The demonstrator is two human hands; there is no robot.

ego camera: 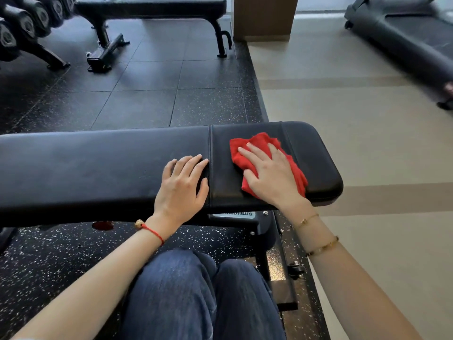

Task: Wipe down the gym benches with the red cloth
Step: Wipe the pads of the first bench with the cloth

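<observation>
A long black padded gym bench (pixel 98 168) runs across the view in front of my knees. Its shorter seat pad (pixel 316 153) is at the right end, past a seam. The red cloth (pixel 257 143) lies crumpled on that seat pad. My right hand (pixel 269 175) presses flat on top of the cloth, fingers spread and pointing up-left. My left hand (pixel 182 190) rests palm down on the long pad just left of the seam, holding nothing. A second black bench (pixel 157 6) stands farther back at the top of the view.
A dumbbell rack (pixel 27 28) stands at the top left on the dark speckled rubber floor (pixel 147 94). A treadmill (pixel 404 38) sits at the top right on beige flooring. A wooden pillar base (pixel 264 18) rises beside the far bench. The bench's metal frame (pixel 277 266) is by my right knee.
</observation>
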